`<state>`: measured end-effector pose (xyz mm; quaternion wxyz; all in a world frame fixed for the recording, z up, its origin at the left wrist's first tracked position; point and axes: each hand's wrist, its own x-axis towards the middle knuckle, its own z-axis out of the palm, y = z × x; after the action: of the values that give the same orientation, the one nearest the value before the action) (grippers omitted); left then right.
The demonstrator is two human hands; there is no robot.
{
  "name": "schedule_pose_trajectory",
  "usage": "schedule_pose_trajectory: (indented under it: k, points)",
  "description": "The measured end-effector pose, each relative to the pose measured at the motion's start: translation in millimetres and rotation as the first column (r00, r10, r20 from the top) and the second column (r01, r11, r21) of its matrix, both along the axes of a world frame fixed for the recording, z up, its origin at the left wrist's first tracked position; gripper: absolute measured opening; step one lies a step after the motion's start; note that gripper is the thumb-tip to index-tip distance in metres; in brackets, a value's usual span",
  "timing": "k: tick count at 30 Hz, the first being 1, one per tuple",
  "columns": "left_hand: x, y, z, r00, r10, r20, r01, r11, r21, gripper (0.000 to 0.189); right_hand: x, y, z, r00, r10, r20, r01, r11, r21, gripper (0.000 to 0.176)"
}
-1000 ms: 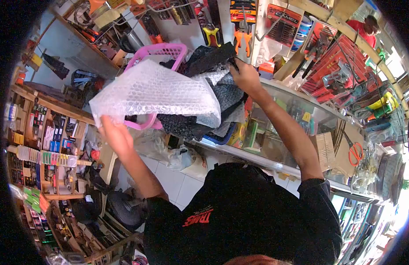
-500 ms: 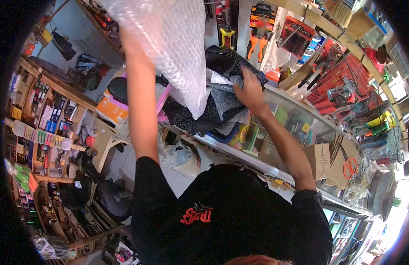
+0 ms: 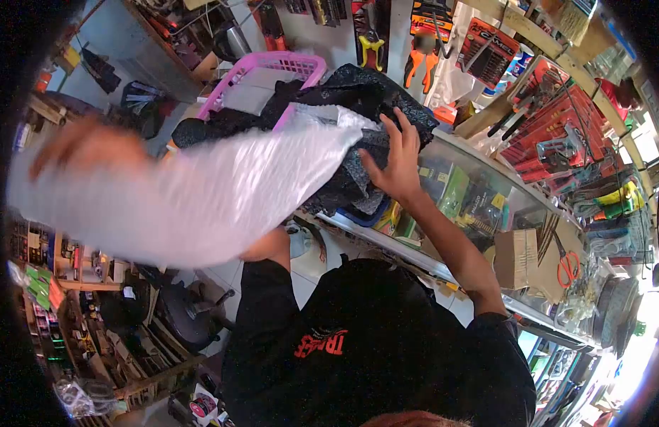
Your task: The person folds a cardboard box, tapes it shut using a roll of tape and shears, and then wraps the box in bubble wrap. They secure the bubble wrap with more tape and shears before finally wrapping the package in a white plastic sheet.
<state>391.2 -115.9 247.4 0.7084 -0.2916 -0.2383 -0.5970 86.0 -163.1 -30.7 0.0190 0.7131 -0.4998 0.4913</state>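
Your clear bubble wrap [image 3: 222, 188] stretches across the left and middle of the view, its narrow end lying by the black bubble wrap [image 3: 375, 85] and below the pink basket [image 3: 301, 65]; your right hand [image 3: 397, 153] has its fingers spread wide just beside that end, with nothing pinched between them; your left hand [image 3: 94, 149] is at the sheet's far side, too blurred for me to tell whether its fingers are gripping; to handle the sheet well, you would do best to draw it smoothly with the left and lay the right palm lightly on the dark pile (light film like this probably lifts and drags its neighbours along); keep the pull even, and give the basket's rim some room, since a loose edge could snag there; as for what you cannot see, the sheet hides your left wrist and much of that forearm; its lower edge is smeared, so folds are hard to read; whether your right fingertips press on the black wrap or hover over it is unclear; the basket's contents are partly covered
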Motion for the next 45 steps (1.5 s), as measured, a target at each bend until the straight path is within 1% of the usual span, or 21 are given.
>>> schedule_pose_trajectory:
  k: [2, 4, 6, 8, 9, 11, 13, 16, 19, 22, 24, 25, 26, 27, 28, 29, 32, 38, 41, 43, 45]
  points:
    - [8.0, 49.7, 1.0, 0.968, -0.173, -0.181, 0.150, 0.980, -0.134, 0.022, -3.9, 4.5, -3.2, 0.999, -0.016, -0.051, 0.014, 1.000, -0.021, 0.074]
    - [13.6, 75.7, -15.5, 0.994, -0.079, -0.076, 0.055, 0.961, -0.271, 0.019, -7.9, 18.9, 5.1, 0.999, -0.009, -0.043, 0.006, 0.997, -0.071, 0.071]
    - [5.2, 78.6, -44.0, 0.993, -0.118, -0.013, 0.103, 0.906, -0.411, 0.018, -7.1, 42.6, 23.8, 0.998, 0.057, 0.039, -0.053, 0.994, -0.098, 0.067]
    - [-18.8, 79.0, -60.6, 0.962, -0.048, 0.269, 0.153, 0.911, -0.383, 0.022, -9.6, 70.2, 32.3, 0.960, 0.257, 0.116, -0.252, 0.966, -0.050, 0.067]
    - [-13.9, 82.6, -62.4, 0.901, -0.034, 0.432, 0.155, 0.957, -0.247, 0.021, -10.3, 82.5, 37.7, 0.924, 0.348, 0.156, -0.348, 0.937, -0.031, 0.068]
    - [-4.3, 89.7, -65.8, 0.688, -0.118, 0.716, 0.151, 0.988, 0.018, 0.019, -8.7, 100.8, 66.2, 0.731, 0.645, 0.225, -0.672, 0.737, 0.069, 0.073]
    - [-51.7, 93.7, -84.6, 0.830, -0.110, 0.547, -0.031, 0.969, 0.243, 0.014, 1.8, 111.8, 67.6, 0.416, 0.840, 0.349, -0.909, 0.398, 0.126, 0.080]
    - [-79.3, 71.8, -100.1, 0.859, -0.130, 0.496, 0.016, 0.974, 0.227, 0.011, 14.4, 141.9, 52.7, 0.347, 0.731, 0.587, -0.938, 0.277, 0.209, 0.074]
    - [-90.9, 44.0, -101.5, 0.853, -0.181, 0.489, 0.180, 0.982, 0.050, 0.010, 3.5, 155.2, 42.6, 0.401, 0.595, 0.697, -0.911, 0.179, 0.371, 0.063]
    - [-100.6, 23.1, -99.3, 0.817, -0.221, 0.533, 0.352, 0.923, -0.158, 0.012, -43.9, 170.0, 25.2, 0.487, 0.582, 0.651, -0.859, 0.183, 0.478, 0.042]
    - [-112.5, 19.2, -99.2, 0.775, -0.210, 0.595, 0.459, 0.836, -0.302, 0.014, -77.3, 181.8, 35.4, 0.633, 0.450, 0.630, -0.769, 0.270, 0.580, 0.033]
    - [-118.9, 21.3, -101.7, 0.753, -0.176, 0.634, 0.499, 0.781, -0.376, 0.015, -100.3, 177.0, 28.2, 0.628, 0.586, 0.513, -0.755, 0.299, 0.583, 0.032]
    - [-127.3, 27.5, -104.4, 0.733, -0.128, 0.668, 0.533, 0.718, -0.448, 0.017, -115.1, 180.9, 27.5, 0.713, 0.590, 0.379, -0.688, 0.483, 0.542, 0.040]
    - [-135.2, 35.0, -108.2, 0.722, -0.061, 0.689, 0.547, 0.660, -0.515, 0.018, -126.5, 186.0, 28.9, 0.860, 0.432, 0.272, -0.498, 0.593, 0.633, 0.037]
    - [-144.7, 42.1, -113.8, 0.709, 0.024, 0.705, 0.555, 0.599, -0.578, 0.020, -137.3, 185.5, 34.8, 0.961, 0.275, 0.003, -0.205, 0.707, 0.677, 0.032]
    - [-152.1, 52.0, -119.5, 0.696, 0.111, 0.709, 0.562, 0.530, -0.635, 0.021, -145.3, 186.0, 45.9, 0.984, 0.148, -0.098, -0.060, 0.800, 0.597, 0.028]
    - [-180.7, 66.1, -139.0, 0.639, 0.211, 0.740, 0.634, 0.401, -0.662, 0.023, -163.1, 178.2, 60.9, 0.964, -0.242, -0.110, 0.262, 0.792, 0.551, 0.035]
    - [-193.6, 82.7, -198.9, 0.480, 0.416, 0.773, 0.619, 0.464, -0.634, 0.027, -165.6, 158.8, 84.0, 0.937, -0.348, 0.040, 0.313, 0.883, 0.349, 0.042]
    - [-189.1, 80.1, -208.7, 0.373, 0.487, 0.790, 0.634, 0.488, -0.600, 0.027, -199.6, 142.1, 32.0, 0.971, -0.196, 0.138, 0.163, 0.962, 0.221, 0.047]
    - [-190.4, 77.2, -233.5, 0.358, 0.536, 0.765, 0.606, 0.490, -0.627, 0.027, -190.0, 141.2, 32.2, 0.958, -0.279, 0.069, 0.260, 0.943, 0.208, 0.049]
    - [-192.3, 76.2, -256.5, 0.218, 0.655, 0.724, 0.629, 0.472, -0.617, 0.033, -192.9, 133.0, 12.8, 0.947, -0.318, -0.039, 0.319, 0.922, 0.219, 0.051]
